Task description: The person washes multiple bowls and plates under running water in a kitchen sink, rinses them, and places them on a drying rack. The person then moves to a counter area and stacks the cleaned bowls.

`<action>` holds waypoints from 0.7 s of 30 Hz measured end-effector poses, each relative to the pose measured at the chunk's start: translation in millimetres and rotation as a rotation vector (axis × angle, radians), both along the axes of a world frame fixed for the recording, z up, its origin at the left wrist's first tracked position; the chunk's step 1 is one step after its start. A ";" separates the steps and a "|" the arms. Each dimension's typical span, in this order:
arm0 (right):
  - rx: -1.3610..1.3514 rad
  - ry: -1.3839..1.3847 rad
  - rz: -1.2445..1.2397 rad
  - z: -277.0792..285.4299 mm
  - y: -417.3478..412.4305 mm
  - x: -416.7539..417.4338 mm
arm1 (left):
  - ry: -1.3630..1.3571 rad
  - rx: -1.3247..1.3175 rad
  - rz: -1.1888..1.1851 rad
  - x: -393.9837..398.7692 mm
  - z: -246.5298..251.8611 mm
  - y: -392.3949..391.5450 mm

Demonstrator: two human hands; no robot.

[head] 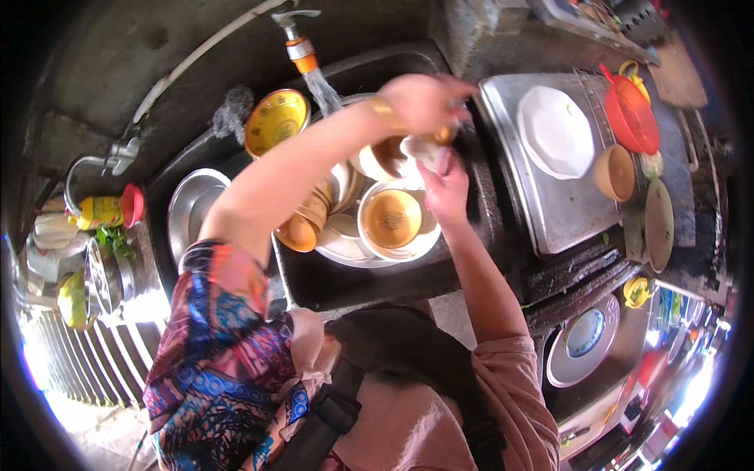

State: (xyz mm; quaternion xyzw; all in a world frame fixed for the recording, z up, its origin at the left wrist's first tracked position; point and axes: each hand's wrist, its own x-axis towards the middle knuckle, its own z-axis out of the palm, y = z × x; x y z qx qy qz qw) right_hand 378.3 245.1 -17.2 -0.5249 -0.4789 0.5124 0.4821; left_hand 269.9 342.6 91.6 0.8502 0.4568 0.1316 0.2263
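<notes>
Blurred by motion, my left hand (425, 105) is over the right part of the black sink, fingers pointing right; whether it holds anything is unclear. Just below it, my right hand (446, 185) grips a small white dish (419, 147), partly hidden and washed out by glare. Beneath the hands, a tan bowl (392, 218) sits inside a larger white bowl (433, 234). A stack of brown bowls (306, 218) lies tilted to their left, partly covered by my left forearm. A yellow patterned bowl (278, 122) leans at the back.
Water runs from a faucet (300, 53) into the black sink (330, 288). A metal basin (197, 200) stands at left. On the right, a metal tray (565, 221) carries a white plate (556, 132), a red strainer (631, 115) and a brown bowl (614, 172).
</notes>
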 end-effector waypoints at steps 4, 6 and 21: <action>0.258 -0.023 0.067 25.7 2.4 -32.5 | 0.274 -0.072 0.564 -158.5 5.0 -73.6; 0.103 0.065 0.147 34.2 -1.4 -54.9 | 0.323 -0.161 0.507 -199.7 -25.6 -140.0; 0.050 0.204 0.381 27.5 -13.2 -123.1 | -1.109 -0.291 0.980 -180.6 -119.3 -258.4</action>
